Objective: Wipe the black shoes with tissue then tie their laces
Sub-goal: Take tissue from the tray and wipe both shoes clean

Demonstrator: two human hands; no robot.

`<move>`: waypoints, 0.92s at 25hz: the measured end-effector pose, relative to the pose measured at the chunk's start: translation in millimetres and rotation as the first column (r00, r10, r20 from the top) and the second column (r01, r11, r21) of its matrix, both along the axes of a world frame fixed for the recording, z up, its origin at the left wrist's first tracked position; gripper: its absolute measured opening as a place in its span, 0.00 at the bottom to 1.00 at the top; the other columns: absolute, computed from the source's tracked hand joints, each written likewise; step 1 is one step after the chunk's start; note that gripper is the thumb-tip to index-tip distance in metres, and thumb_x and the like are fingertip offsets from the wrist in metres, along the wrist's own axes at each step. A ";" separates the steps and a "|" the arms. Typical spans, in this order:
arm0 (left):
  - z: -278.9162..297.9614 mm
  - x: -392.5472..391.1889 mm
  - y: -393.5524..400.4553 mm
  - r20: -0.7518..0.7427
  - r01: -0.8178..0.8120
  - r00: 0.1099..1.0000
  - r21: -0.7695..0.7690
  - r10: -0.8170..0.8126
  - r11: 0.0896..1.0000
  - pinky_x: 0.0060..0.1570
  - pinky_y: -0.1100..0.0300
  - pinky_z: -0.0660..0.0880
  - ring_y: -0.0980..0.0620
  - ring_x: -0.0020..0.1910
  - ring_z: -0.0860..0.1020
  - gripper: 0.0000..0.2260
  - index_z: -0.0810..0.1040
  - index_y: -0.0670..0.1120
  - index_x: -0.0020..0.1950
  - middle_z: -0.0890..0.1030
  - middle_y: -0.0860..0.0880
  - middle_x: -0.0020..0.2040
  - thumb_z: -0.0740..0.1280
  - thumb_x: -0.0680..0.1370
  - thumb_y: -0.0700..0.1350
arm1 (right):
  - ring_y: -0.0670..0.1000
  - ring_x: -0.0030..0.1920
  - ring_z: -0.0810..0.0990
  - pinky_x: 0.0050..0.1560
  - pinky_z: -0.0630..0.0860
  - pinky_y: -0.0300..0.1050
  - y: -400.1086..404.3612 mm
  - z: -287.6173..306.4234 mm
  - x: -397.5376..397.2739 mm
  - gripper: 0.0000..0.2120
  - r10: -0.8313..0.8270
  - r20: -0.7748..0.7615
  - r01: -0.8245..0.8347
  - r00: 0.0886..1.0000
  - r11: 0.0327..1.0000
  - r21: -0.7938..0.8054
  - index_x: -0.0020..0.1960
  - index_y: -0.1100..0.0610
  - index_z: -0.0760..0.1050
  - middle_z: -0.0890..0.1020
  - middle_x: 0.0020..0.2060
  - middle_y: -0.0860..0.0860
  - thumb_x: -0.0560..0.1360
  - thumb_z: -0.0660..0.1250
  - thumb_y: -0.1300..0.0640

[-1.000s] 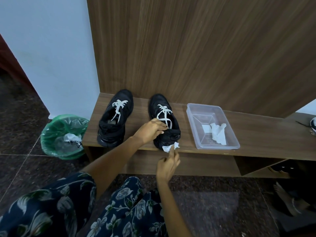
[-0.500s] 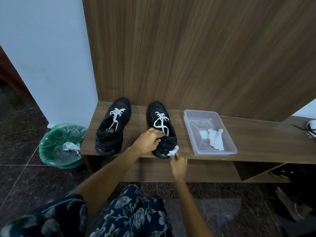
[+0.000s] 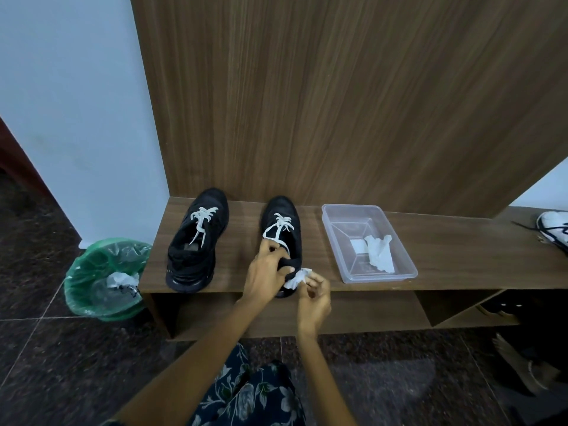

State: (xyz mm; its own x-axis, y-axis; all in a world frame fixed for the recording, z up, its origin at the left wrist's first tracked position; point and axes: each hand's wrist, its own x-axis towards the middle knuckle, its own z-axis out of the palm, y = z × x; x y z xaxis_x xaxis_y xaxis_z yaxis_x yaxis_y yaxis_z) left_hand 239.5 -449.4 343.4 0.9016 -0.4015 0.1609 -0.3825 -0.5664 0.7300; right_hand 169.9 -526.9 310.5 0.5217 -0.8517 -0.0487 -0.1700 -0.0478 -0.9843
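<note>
We see two black sneakers with white laces on the wooden tabletop [image 3: 242, 235], toes toward the wood panel wall [image 3: 353, 103]. The left sneaker [image 3: 196, 244] sits alone, laces [image 3: 201, 219] loose, untouched. The right sneaker [image 3: 284, 235] is at the tabletop's front edge, and both our hands are on its heel end. Our left hand [image 3: 266, 273] is curled around the collar and heel, fingers closed on the shoe, thumb up near the white laces [image 3: 281, 226]. Our right hand [image 3: 313, 298] pinches a crumpled white tissue [image 3: 296, 278] between the fingertips, fingers bent, and the tissue is pressed to the heel side of the right sneaker. Just right of that shoe stands a clear plastic tray [image 3: 336, 238] holding another crumpled tissue [image 3: 379, 256] and a small white square. On the floor left of the tabletop stands a bin with a green liner [image 3: 89, 281], with a used tissue [image 3: 118, 279] inside. A white sneaker [image 3: 554, 232] shows at the far right edge. Floral trousers [image 3: 246, 392] are at the bottom.
</note>
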 end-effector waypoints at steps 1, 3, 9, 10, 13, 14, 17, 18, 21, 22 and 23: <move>-3.8 0.4 6.9 -0.008 -0.004 1.000 -0.031 0.004 1.000 0.50 0.56 0.73 0.49 0.54 0.76 0.09 0.78 0.42 0.52 0.71 0.47 0.59 0.70 0.73 0.42 | 0.46 0.44 0.78 0.45 0.73 0.27 2.7 -0.2 0.9 0.14 -0.001 0.011 0.001 1.000 1.000 -0.026 0.52 0.53 0.78 0.81 0.44 0.49 0.72 0.66 0.68; -10.5 3.6 23.4 -0.053 -0.015 0.999 -0.095 0.010 0.995 0.53 0.60 0.70 0.54 0.57 0.74 0.09 0.79 0.44 0.52 0.70 0.50 0.61 0.70 0.72 0.42 | 0.45 0.46 0.78 0.45 0.70 0.23 10.5 -2.0 8.1 0.14 0.049 -0.021 -0.051 0.999 0.991 -0.125 0.54 0.57 0.80 0.81 0.47 0.49 0.72 0.66 0.69; -10.1 33.4 53.8 -0.160 0.206 0.961 -0.127 -0.225 0.970 0.63 0.51 0.72 0.56 0.56 0.72 0.15 0.74 0.63 0.41 0.67 0.64 0.53 0.72 0.71 0.42 | 0.58 0.50 0.81 0.48 0.71 0.41 -13.7 -5.4 61.9 0.09 0.034 -0.148 -0.043 0.988 0.997 -0.059 0.47 0.65 0.81 0.84 0.48 0.61 0.72 0.63 0.69; -11.2 34.6 54.5 -0.170 0.203 0.959 -0.151 -0.227 0.968 0.64 0.51 0.71 0.56 0.57 0.72 0.15 0.74 0.63 0.40 0.68 0.65 0.52 0.72 0.71 0.41 | 0.58 0.51 0.80 0.48 0.71 0.40 -24.0 -5.1 70.9 0.09 0.052 -0.179 -0.060 0.982 0.998 -0.037 0.49 0.65 0.80 0.84 0.49 0.60 0.73 0.63 0.69; -18.8 33.3 52.3 -0.173 0.174 0.963 -0.197 -0.209 0.965 0.64 0.49 0.71 0.53 0.58 0.74 0.08 0.78 0.55 0.43 0.70 0.64 0.51 0.72 0.71 0.42 | 0.57 0.52 0.80 0.52 0.71 0.41 -40.8 -1.0 85.4 0.12 0.073 -0.201 -0.078 0.977 0.997 -0.021 0.55 0.61 0.79 0.84 0.50 0.58 0.73 0.64 0.67; -20.7 33.4 51.5 -0.174 0.162 0.965 -0.197 -0.198 0.967 0.64 0.49 0.72 0.52 0.58 0.74 0.06 0.79 0.52 0.45 0.70 0.64 0.51 0.72 0.71 0.43 | 0.56 0.52 0.81 0.53 0.72 0.42 -40.5 -1.4 86.2 0.12 0.072 -0.176 -0.076 0.982 0.997 -0.016 0.55 0.59 0.79 0.84 0.49 0.58 0.73 0.65 0.66; -25.0 34.6 50.6 -0.153 0.133 0.974 -0.211 -0.167 0.968 0.63 0.50 0.73 0.53 0.57 0.75 0.09 0.77 0.55 0.46 0.69 0.66 0.52 0.73 0.70 0.46 | 0.50 0.48 0.82 0.49 0.75 0.41 -23.2 -7.8 67.2 0.10 0.090 -0.085 -0.096 0.992 0.993 -0.062 0.54 0.57 0.80 0.84 0.47 0.54 0.74 0.66 0.64; -26.6 35.1 50.4 -0.141 0.135 0.976 -0.212 -0.167 0.968 0.63 0.51 0.73 0.55 0.57 0.75 0.10 0.76 0.56 0.47 0.69 0.66 0.52 0.73 0.69 0.47 | 0.46 0.47 0.81 0.49 0.75 0.38 -16.4 -10.2 58.0 0.11 0.111 -0.048 -0.115 0.993 0.988 -0.106 0.54 0.57 0.79 0.84 0.46 0.52 0.74 0.66 0.64; -29.1 36.1 51.4 -0.114 0.157 0.977 -0.198 -0.182 0.968 0.62 0.53 0.74 0.57 0.57 0.75 0.11 0.75 0.56 0.48 0.68 0.68 0.53 0.73 0.70 0.46 | 0.36 0.45 0.79 0.49 0.72 0.27 -11.0 -10.0 52.7 0.10 0.160 0.048 -0.147 0.986 0.967 -0.206 0.54 0.56 0.78 0.82 0.45 0.45 0.74 0.66 0.64; -28.9 36.1 52.3 -0.102 0.157 0.979 -0.188 -0.179 0.970 0.60 0.55 0.74 0.60 0.56 0.74 0.11 0.75 0.56 0.49 0.68 0.68 0.54 0.72 0.70 0.48 | 0.40 0.46 0.79 0.50 0.73 0.30 -14.4 -7.8 63.0 0.08 0.159 0.048 -0.143 0.986 0.961 -0.235 0.51 0.57 0.79 0.81 0.45 0.46 0.74 0.65 0.65; -28.3 35.4 52.5 -0.087 0.153 0.982 -0.182 -0.170 0.971 0.58 0.57 0.74 0.64 0.55 0.73 0.11 0.74 0.56 0.49 0.68 0.68 0.54 0.71 0.69 0.51 | 0.45 0.46 0.79 0.51 0.75 0.36 -19.0 -4.0 76.1 0.07 0.151 0.040 -0.136 0.988 0.957 -0.257 0.47 0.58 0.79 0.81 0.44 0.47 0.73 0.65 0.66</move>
